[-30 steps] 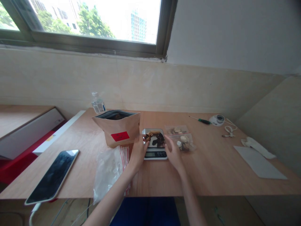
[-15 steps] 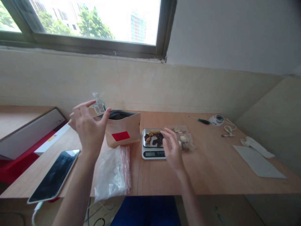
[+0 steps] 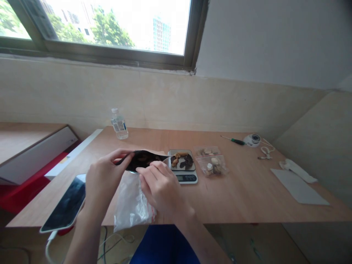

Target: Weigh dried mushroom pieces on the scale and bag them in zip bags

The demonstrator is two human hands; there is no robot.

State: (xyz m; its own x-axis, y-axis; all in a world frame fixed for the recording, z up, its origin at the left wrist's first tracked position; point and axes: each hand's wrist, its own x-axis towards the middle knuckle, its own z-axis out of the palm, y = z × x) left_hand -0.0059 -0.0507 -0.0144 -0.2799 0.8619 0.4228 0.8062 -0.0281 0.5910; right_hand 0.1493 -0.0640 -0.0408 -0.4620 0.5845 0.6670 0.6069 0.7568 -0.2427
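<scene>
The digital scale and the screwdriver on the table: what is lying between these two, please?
The head view shows clear zip bags of small pale and brown pieces between the digital scale and the green-handled screwdriver.

Daylight from the window [image 3: 110, 25], outside blown to white. Room evenly lit, moderately bright; soft shadow under the right hand [image 3: 161, 192] on the wooden surface [image 3: 236, 198]. Mild glare on the phone screen [image 3: 66, 205]. Wide-angle bowing at frame edges; far-end items soft.
</scene>
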